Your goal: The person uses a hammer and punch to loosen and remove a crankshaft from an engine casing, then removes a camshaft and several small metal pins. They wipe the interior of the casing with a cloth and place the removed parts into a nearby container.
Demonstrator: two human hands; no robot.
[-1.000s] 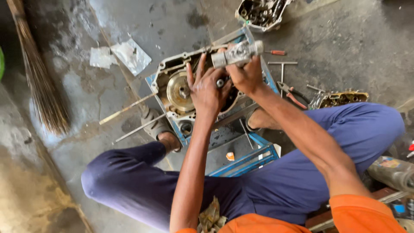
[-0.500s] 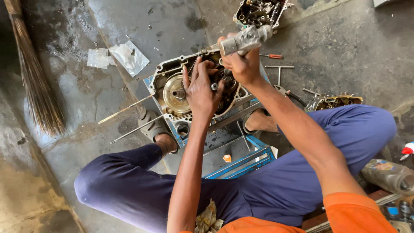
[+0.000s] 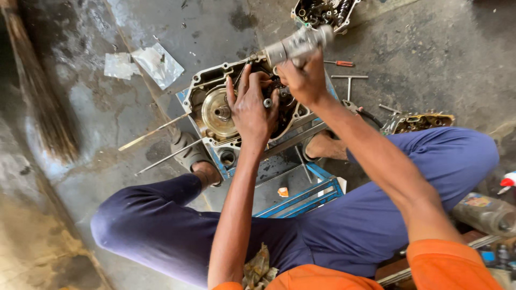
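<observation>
An open engine crankcase [image 3: 210,86] with a brass-coloured round part [image 3: 218,113] rests on a blue metal stand [image 3: 301,198] between my legs. My left hand [image 3: 250,107] lies flat on the gears inside the case, fingers spread. Over the case's right rim, my right hand [image 3: 304,79] is closed around a grey cylindrical tool [image 3: 296,44] that points up and away.
A broom [image 3: 37,91] lies at the left. Crumpled foil [image 3: 146,63] sits on the concrete floor. Two long rods [image 3: 156,145] stick out left of the case. A second engine part [image 3: 322,12], a screwdriver [image 3: 338,63], a T-wrench [image 3: 349,80] and a bottle [image 3: 484,212] lie to the right.
The view has shifted slightly. My right hand with the grey tool has stayed at the case's top right; my left hand remains on the gears.
</observation>
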